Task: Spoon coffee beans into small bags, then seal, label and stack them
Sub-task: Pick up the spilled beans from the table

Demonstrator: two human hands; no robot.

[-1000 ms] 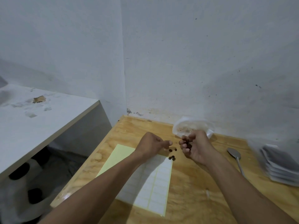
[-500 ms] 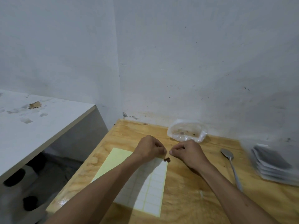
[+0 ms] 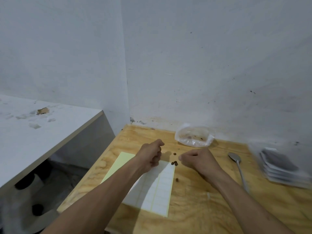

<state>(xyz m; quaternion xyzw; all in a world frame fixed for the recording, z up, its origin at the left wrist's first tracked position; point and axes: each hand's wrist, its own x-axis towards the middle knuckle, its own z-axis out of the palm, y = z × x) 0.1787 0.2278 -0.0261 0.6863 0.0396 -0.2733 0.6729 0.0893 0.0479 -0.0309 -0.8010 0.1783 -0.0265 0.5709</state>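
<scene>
A few dark brown loose coffee beans (image 3: 174,163) lie on the pale plywood surface (image 3: 194,208) between both hands — nearer the right hand (image 3: 196,159), just left of its curled fingertips. Left hand (image 3: 152,155) is clenched; whether either holds beans I cannot tell.

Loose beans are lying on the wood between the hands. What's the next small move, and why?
Probably pinch up the loose beans with the right hand, whose fingertips are closest. A few lie scattered at the label sheet edge, outside the clear bag. What the left hand holds is hidden.
</scene>
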